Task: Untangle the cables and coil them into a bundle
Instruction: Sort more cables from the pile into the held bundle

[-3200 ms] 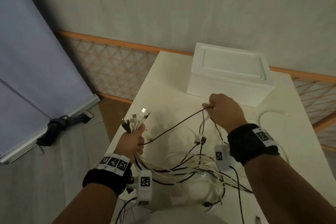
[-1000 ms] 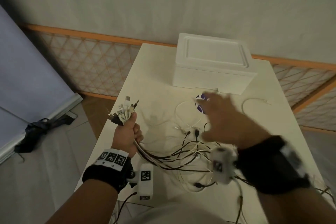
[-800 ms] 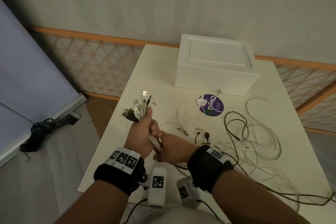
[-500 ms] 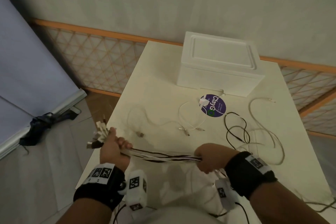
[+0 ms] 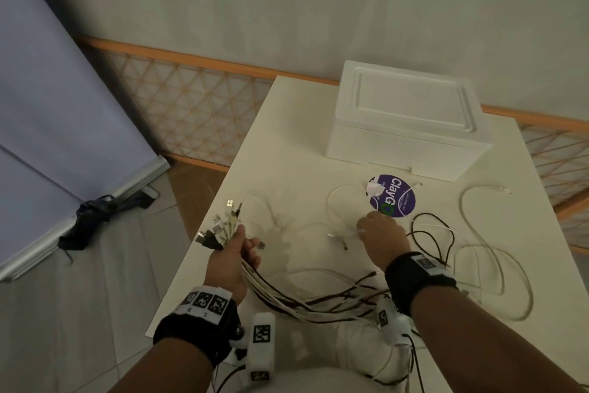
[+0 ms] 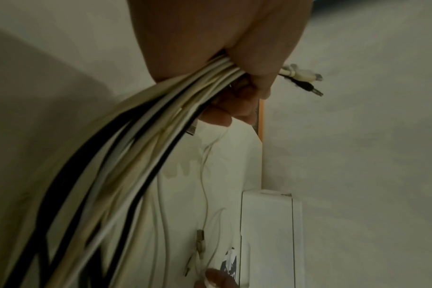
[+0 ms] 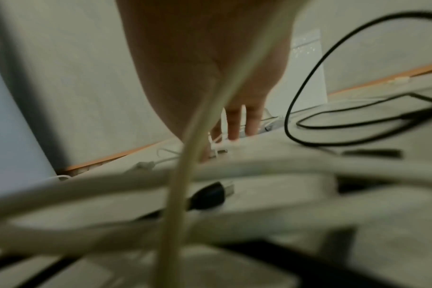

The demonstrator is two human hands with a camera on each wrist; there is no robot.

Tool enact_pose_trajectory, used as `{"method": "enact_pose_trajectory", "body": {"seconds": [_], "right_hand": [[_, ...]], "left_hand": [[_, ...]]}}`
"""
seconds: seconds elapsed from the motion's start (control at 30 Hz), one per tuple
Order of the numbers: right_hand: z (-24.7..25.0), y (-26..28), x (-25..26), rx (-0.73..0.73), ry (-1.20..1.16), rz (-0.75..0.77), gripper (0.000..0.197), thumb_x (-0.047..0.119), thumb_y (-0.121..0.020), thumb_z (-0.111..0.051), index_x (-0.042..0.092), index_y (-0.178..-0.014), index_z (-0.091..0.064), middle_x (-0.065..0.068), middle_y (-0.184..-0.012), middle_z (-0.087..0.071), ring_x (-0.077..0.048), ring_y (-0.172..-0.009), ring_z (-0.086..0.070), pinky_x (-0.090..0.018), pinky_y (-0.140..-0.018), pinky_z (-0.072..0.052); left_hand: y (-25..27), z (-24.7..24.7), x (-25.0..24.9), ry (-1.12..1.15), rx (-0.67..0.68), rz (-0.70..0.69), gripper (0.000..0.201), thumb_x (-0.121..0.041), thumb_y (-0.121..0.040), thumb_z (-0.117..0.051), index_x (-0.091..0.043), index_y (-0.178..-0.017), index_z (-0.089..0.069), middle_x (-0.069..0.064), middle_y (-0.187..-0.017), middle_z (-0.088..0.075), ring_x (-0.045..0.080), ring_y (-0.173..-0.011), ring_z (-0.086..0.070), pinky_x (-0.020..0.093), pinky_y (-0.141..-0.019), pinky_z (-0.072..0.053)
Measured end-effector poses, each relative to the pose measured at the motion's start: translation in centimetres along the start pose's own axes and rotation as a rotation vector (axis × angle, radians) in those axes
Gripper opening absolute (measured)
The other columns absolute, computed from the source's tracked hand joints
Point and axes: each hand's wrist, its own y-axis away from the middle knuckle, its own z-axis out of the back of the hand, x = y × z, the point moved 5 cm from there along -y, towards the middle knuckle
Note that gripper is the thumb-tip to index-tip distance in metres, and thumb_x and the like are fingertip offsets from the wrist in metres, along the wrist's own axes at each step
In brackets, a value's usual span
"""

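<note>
The table [image 5: 287,144] is pale, with its left edge running diagonally down to a near-left corner; past that edge is bare floor. One white box [image 5: 404,118] sits at the far side, its back close to the wall, with open tabletop to its left. One round purple sticker [image 5: 398,198] lies just in front of the box.

The cables [image 5: 306,300], white and dark mixed and too many to count, sag in one thick bunch from the left hand across the near edge toward the right wrist. Looser lengths lie spread on the right half of the table: one dark loop [image 5: 430,233] and a wide white loop [image 5: 497,265] reaching toward the right edge. Thin white leads [image 5: 334,214] lie mid-table.

The left hand [image 5: 229,262] hovers by the left edge, fingers curled tight around the bunch, plug ends [image 5: 223,227] fanning out above the fist. The right hand [image 5: 382,239] is mid-table just in front of the sticker, fingers [image 7: 234,124] extended down with the tips on the thin white leads; whether they pinch one I cannot tell.
</note>
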Motion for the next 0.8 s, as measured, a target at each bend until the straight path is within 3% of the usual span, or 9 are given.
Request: {"method": "enact_pose_trajectory", "body": {"seconds": [0.13, 0.27, 0.43, 0.53, 0.63, 0.7, 0.8], "right_hand": [[3.3, 0.0, 1.0, -0.238, -0.039, 0.061, 0.008, 0.026, -0.088, -0.058, 0.024, -0.091, -0.066, 0.006, -0.096, -0.064, -0.022, -0.095, -0.057, -0.034, -0.077, -0.037], [7.7, 0.9, 3.6, -0.4, -0.286, 0.125, 0.013, 0.032, -0.088, -0.061, 0.024, -0.089, -0.072, 0.005, -0.075, -0.067, -0.023, -0.079, -0.063, -0.036, -0.076, -0.047], [9.5, 2.0, 5.9, -0.299, -0.627, 0.135, 0.021, 0.037, -0.093, -0.055, 0.023, -0.1, -0.068, 0.005, -0.078, -0.071, -0.012, -0.077, -0.064, -0.032, -0.073, -0.051], [10.1, 3.2, 7.3, -0.345, -0.561, 0.212, 0.021, 0.036, -0.094, -0.054, 0.021, -0.101, -0.068, 0.003, -0.078, -0.072, -0.015, -0.076, -0.065, -0.031, -0.068, -0.051], [10.1, 4.3, 9.0, -0.335, -0.508, 0.318, 0.023, 0.036, -0.094, -0.054, 0.021, -0.104, -0.068, -0.002, -0.076, -0.07, -0.021, -0.074, -0.064, -0.032, -0.064, -0.049], [9.5, 4.9, 10.2, -0.259, -0.458, 0.4, 0.026, 0.038, -0.094, -0.05, 0.024, -0.108, -0.067, -0.004, -0.076, -0.068, -0.023, -0.074, -0.062, -0.035, -0.063, -0.048], [8.4, 5.7, 10.9, -0.128, -0.286, 0.422, 0.025, 0.033, -0.091, -0.048, 0.024, -0.106, -0.065, -0.005, -0.086, -0.068, -0.026, -0.084, -0.061, -0.035, -0.068, -0.047]], "left_hand": [[0.1, -1.0, -0.4, -0.028, 0.039, 0.008, 0.027, -0.025, -0.092, -0.061, -0.008, -0.072, -0.055, 0.008, -0.067, -0.066, 0.007, -0.039, -0.05, 0.019, -0.044, -0.049], [0.6, -3.1, -0.5, -0.034, 0.107, 0.01, 0.013, -0.024, -0.092, -0.06, -0.011, -0.09, -0.059, 0.004, -0.064, -0.066, 0.007, -0.041, -0.049, 0.021, -0.045, -0.048], [2.1, -6.1, 0.0, -0.083, 0.206, 0.059, 0.017, -0.026, -0.091, -0.061, -0.01, -0.091, -0.063, 0.002, -0.078, -0.071, 0.006, -0.043, -0.046, 0.022, -0.045, -0.046], [3.3, -7.5, 0.5, -0.071, 0.279, 0.101, 0.02, -0.026, -0.091, -0.06, -0.008, -0.088, -0.068, 0.0, -0.086, -0.072, 0.005, -0.042, -0.044, 0.02, -0.045, -0.045], [4.3, -8.3, 0.5, -0.037, 0.365, 0.106, 0.019, -0.025, -0.091, -0.059, -0.01, -0.096, -0.07, -0.001, -0.091, -0.073, 0.005, -0.044, -0.043, 0.02, -0.047, -0.044], [4.7, -8.5, 0.5, -0.04, 0.386, 0.091, 0.018, -0.023, -0.09, -0.06, -0.009, -0.095, -0.07, -0.001, -0.081, -0.068, 0.006, -0.045, -0.042, 0.021, -0.047, -0.043], [5.0, -8.4, 0.3, -0.055, 0.343, 0.047, 0.022, -0.023, -0.092, -0.058, -0.007, -0.08, -0.066, 0.002, -0.065, -0.061, 0.009, -0.051, -0.049, 0.023, -0.052, -0.045]]}}
